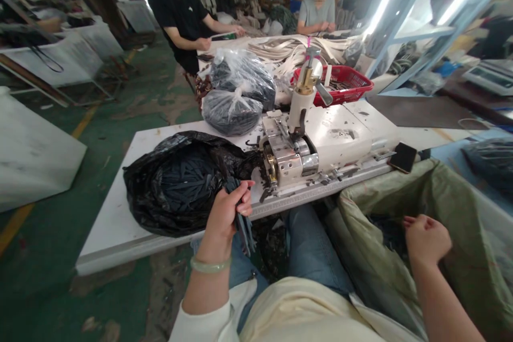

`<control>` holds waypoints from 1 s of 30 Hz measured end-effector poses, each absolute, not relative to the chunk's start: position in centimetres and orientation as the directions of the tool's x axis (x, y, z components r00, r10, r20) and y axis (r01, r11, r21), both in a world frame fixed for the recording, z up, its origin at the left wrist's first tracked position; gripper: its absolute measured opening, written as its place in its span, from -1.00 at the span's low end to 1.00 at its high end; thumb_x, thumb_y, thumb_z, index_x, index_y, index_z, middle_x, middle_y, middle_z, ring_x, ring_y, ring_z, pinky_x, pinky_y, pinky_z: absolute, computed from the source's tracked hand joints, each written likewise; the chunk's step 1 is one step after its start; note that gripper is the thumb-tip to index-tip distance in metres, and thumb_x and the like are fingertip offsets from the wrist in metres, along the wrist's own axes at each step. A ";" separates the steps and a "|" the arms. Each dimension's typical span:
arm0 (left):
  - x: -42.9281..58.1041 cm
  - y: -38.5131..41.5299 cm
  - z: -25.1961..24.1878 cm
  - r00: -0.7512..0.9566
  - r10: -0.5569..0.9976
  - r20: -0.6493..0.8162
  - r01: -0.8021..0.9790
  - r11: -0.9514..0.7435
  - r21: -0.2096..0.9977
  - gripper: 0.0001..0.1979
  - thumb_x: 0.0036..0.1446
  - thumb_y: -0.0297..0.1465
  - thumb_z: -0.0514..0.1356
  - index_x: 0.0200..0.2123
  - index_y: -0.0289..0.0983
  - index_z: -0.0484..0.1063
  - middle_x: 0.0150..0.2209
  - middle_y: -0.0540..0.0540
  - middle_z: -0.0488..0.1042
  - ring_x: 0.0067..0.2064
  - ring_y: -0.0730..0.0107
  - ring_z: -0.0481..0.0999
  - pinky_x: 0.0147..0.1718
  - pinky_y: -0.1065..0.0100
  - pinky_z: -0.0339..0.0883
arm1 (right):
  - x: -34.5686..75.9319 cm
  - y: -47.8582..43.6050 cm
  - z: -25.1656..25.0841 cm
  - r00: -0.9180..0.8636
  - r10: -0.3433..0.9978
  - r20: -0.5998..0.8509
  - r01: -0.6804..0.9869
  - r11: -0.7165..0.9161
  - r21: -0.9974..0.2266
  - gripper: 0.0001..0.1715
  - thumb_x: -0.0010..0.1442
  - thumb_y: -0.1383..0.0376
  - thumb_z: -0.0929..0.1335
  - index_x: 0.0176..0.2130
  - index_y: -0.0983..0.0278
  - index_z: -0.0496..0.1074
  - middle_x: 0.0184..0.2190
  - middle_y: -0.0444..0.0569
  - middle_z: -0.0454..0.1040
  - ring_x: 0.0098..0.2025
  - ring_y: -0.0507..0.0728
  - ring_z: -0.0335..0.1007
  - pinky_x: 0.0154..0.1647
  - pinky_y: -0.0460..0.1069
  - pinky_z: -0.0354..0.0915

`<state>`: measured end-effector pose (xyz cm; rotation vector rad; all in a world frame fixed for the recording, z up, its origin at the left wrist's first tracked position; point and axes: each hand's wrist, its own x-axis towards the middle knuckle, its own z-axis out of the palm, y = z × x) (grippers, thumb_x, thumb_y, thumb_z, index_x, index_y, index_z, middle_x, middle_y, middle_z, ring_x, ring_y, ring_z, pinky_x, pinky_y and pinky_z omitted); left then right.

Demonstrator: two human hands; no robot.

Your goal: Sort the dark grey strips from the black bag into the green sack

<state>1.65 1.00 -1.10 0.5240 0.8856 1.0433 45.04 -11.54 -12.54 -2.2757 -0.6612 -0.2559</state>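
Observation:
My left hand (pixel 232 206) is closed round a bundle of dark blue-grey strips (pixel 245 232), whose ends hang below the fist at the table's front edge. Left of it lies an open black plastic bag (pixel 138 192) with many similar strips (pixel 188 176) inside. My right hand (pixel 428 238) is over the mouth of a green woven sack (pixel 452 197), its fingers curled in; whatever they hold, if anything, is hidden. Dark pieces (pixel 387 232) lie down in that sack. A cream-coloured machine (pixel 340 133) with metal rollers stands on the table, just beyond my left hand.
Two tied clear bags (pixel 232 112) of dark pieces and a red basket (pixel 348 85) sit behind the machine. A black phone-like object (pixel 403 157) rests at the machine's right end. Two people work across the table among pale strips (pixel 276 48). White bins stand at left.

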 end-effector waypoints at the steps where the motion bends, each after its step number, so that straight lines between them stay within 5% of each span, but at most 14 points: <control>1: 1.8 1.2 -1.3 0.201 0.905 -0.375 -0.549 0.421 0.722 -0.73 -0.10 -0.36 0.36 -0.34 -0.40 0.45 -0.62 0.13 0.19 -0.69 0.77 0.06 -0.74 0.64 -0.01 | 45.6 -12.2 -12.6 0.825 0.352 0.442 0.554 -0.659 -0.508 -0.39 0.09 0.07 0.23 -0.03 0.45 0.41 -0.24 0.48 0.47 -0.18 0.50 0.44 -0.29 0.28 0.28; 4: 2.4 1.6 -1.8 0.097 0.919 -0.382 -0.645 0.350 0.679 -0.72 -0.16 -0.37 0.39 -0.41 -0.39 0.42 -0.61 0.12 0.22 -0.68 0.77 0.09 -0.73 0.65 -0.01 | 43.2 -11.4 -10.9 0.728 0.469 0.500 0.679 -0.595 -0.430 -0.22 0.04 0.08 0.30 0.09 0.58 0.28 -0.02 0.54 0.35 0.04 0.54 0.27 -0.07 0.32 0.21; 7: 3.0 1.9 -2.3 -0.054 0.926 -0.374 -0.674 0.242 0.698 -0.70 -0.18 -0.34 0.40 -0.44 -0.37 0.39 -0.62 0.12 0.23 -0.68 0.75 0.11 -0.72 0.64 0.00 | 35.1 -8.5 -7.8 0.531 0.824 0.196 0.640 -0.239 -0.730 -0.48 0.14 0.07 0.27 -0.06 0.38 0.41 -0.30 0.21 0.51 -0.25 0.32 0.44 -0.22 0.18 0.32; 9: 3.2 1.9 -2.5 -0.148 0.921 -0.360 -0.653 0.182 0.735 -0.69 -0.18 -0.30 0.39 -0.45 -0.36 0.38 -0.64 0.12 0.23 -0.68 0.72 0.12 -0.73 0.62 0.01 | 28.1 -6.8 -5.9 0.147 0.987 0.065 0.430 -0.004 -0.903 -0.57 0.21 0.10 0.24 -0.02 0.26 0.36 -0.28 0.09 0.51 -0.31 0.19 0.44 -0.28 0.07 0.33; 11: 3.1 1.8 -2.6 -0.220 0.917 -0.333 -0.608 0.138 0.782 -0.67 -0.17 -0.26 0.38 -0.45 -0.35 0.37 -0.65 0.12 0.24 -0.69 0.70 0.14 -0.73 0.59 0.02 | 21.7 -5.8 -4.6 -0.183 0.981 0.069 0.336 0.128 -0.933 -0.64 0.21 0.11 0.28 -0.05 0.21 0.36 -0.37 0.01 0.49 -0.42 0.12 0.39 -0.39 -0.03 0.27; 14: 2.2 1.6 -2.6 -0.301 0.909 -0.287 -0.532 0.089 0.842 -0.66 -0.14 -0.20 0.36 -0.45 -0.33 0.36 -0.66 0.13 0.23 -0.69 0.67 0.15 -0.73 0.56 0.03 | 15.4 -4.9 -3.7 -0.286 0.947 0.146 0.397 0.255 -0.882 -0.72 0.21 0.11 0.28 -0.41 0.24 0.39 -0.59 -0.07 0.36 -0.55 0.05 0.24 -0.49 -0.08 0.09; 22: -0.1 1.3 -2.9 -0.382 0.890 -0.250 -0.502 0.028 0.865 -0.63 -0.09 -0.13 0.31 -0.48 -0.30 0.32 -0.68 0.15 0.20 -0.69 0.64 0.17 -0.72 0.55 0.05 | 14.2 -2.9 -4.0 -0.323 0.945 -0.055 0.236 0.025 -0.971 -0.41 0.26 -0.02 0.18 -0.64 0.26 0.22 -0.78 -0.18 0.19 -0.71 -0.05 0.03 -0.66 -0.12 -0.08; 27: -0.4 2.3 -2.9 -0.426 0.865 -0.266 -0.565 -0.025 0.825 -0.62 -0.09 -0.13 0.32 -0.51 -0.30 0.29 -0.69 0.16 0.17 -0.69 0.67 0.14 -0.72 0.58 0.02 | 15.4 -2.9 -4.3 -0.385 0.892 -0.236 -0.098 -0.294 -0.951 -0.42 0.17 -0.10 0.24 -0.62 0.24 0.16 -0.84 -0.28 0.09 -0.81 -0.10 -0.14 -0.78 -0.14 -0.23; 30: -1.8 2.0 -2.3 -0.406 0.879 -0.250 -0.555 -0.019 0.832 -0.62 -0.12 -0.15 0.35 -0.50 -0.32 0.32 -0.70 0.17 0.12 -0.70 0.70 0.09 -0.74 0.60 -0.02 | 16.4 -2.6 -4.3 -0.392 0.895 -0.214 -0.247 -0.326 -0.912 -0.46 0.16 -0.06 0.27 -0.61 0.25 0.17 -0.84 -0.30 0.08 -0.82 -0.11 -0.17 -0.81 -0.15 -0.27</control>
